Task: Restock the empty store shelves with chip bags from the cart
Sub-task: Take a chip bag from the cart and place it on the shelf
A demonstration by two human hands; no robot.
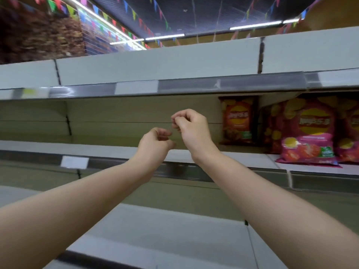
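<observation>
White metal middle shelf (108, 149) carries stock at its right end only. An orange-red foil chip bag (238, 120) stands upright against the back panel. Just right of it, a pink foil chip bag with tomato print (308, 133) stands upright at the front edge, with a second pink bag (351, 131) beside it, cut off by the frame.

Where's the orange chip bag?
Head view, right of centre: the orange chip bag stands far back on the middle shelf, left of the pink chip bags.
</observation>
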